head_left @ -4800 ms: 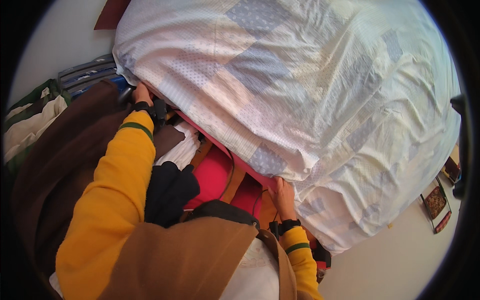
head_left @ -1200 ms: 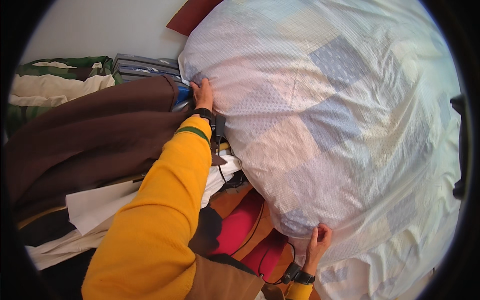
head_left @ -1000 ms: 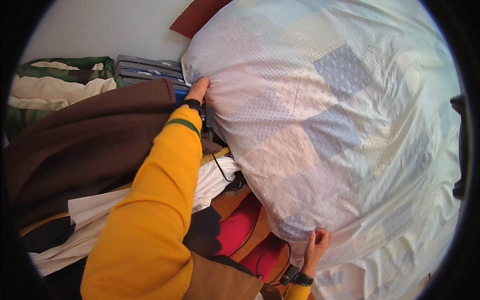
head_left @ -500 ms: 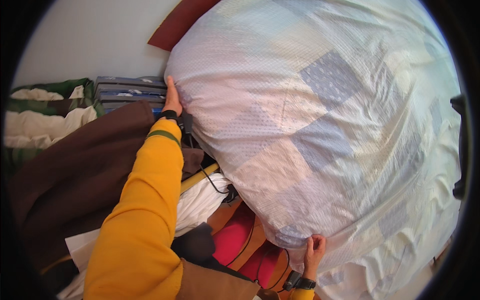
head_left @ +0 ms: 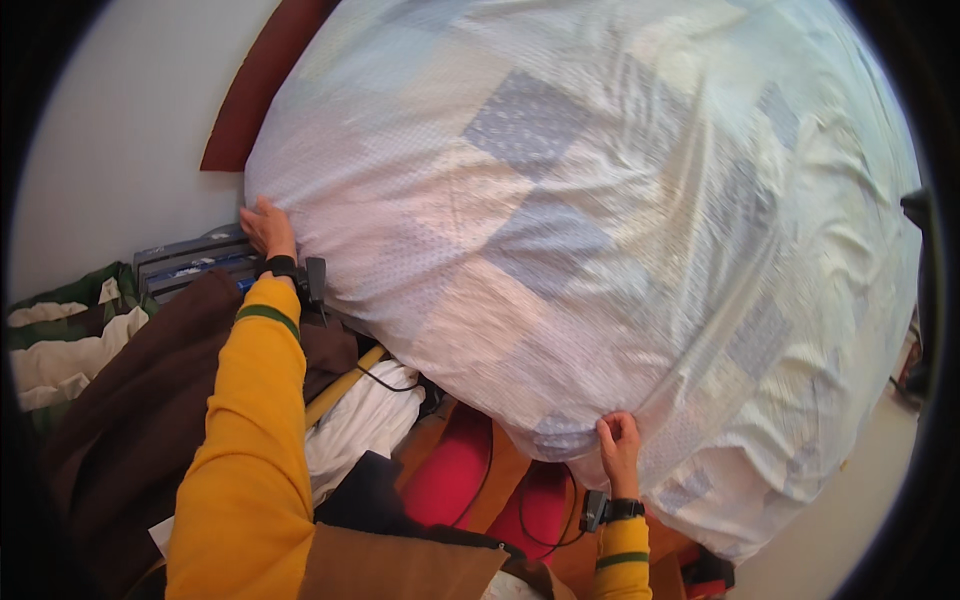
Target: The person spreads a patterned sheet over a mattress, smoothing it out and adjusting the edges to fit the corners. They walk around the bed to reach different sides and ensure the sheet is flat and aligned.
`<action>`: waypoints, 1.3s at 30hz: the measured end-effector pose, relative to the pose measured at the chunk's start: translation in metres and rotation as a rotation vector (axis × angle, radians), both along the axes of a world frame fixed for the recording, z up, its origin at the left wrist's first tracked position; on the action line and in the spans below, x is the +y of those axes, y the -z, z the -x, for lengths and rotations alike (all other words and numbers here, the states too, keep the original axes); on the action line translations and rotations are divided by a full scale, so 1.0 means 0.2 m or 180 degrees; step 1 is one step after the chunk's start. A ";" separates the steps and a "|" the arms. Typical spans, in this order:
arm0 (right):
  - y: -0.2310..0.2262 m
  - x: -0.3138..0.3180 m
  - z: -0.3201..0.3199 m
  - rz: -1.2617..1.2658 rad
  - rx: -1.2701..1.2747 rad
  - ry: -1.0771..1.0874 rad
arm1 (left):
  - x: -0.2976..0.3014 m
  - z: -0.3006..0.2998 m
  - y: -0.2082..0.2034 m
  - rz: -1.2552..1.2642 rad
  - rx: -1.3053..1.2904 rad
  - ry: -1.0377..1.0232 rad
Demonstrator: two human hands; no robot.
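A patchwork bedspread [head_left: 420, 190] in pale pink, cream and blue squares covers the bed in front of me, wrinkled toward the right. My left hand [head_left: 268, 230] rests against its left edge near the wall, fingers apart; part of the fingers is hidden at the edge. Down by the bed's near side, my right hand [head_left: 620, 450] pinches the bedspread's near edge between thumb and fingertips. Both wrists wear black bands with small dark devices.
A dark red board [head_left: 255, 90] stands against the pale wall. Flat grey-blue boxes [head_left: 195, 262], brown cloth [head_left: 130, 400], white cloth [head_left: 360, 420] and a yellow bar [head_left: 340, 388] lie left of the bed. Pink footwear [head_left: 452, 465] stands on the orange-brown floor, with black cables nearby.
The view has shifted, so the bed sits farther left and more floor shows at lower right. My left hand's fingers have spread at the edge; my right hand keeps its pinch.
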State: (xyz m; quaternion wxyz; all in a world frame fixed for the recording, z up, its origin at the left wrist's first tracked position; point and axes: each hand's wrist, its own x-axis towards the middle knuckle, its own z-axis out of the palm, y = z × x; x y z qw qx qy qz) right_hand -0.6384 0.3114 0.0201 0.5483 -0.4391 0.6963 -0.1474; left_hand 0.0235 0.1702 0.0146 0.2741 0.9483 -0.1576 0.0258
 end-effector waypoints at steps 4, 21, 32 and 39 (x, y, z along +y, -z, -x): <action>0.05 0.02 0.01 0.0310 0.0168 -0.0145 | -0.25 0.49 -0.13 0.0040 -0.1057 0.3510; -0.18 0.32 0.50 0.2226 0.1008 -0.0308 | 0.46 2.53 -0.05 -0.2325 -0.0081 0.5498; -0.15 1.51 1.68 -0.0531 0.2338 0.0261 | 0.78 2.82 -0.22 -0.4557 0.1420 0.5048; -0.15 2.38 1.73 -0.1413 0.0712 0.2274 | 0.77 3.30 -0.24 -0.3614 0.1266 0.6848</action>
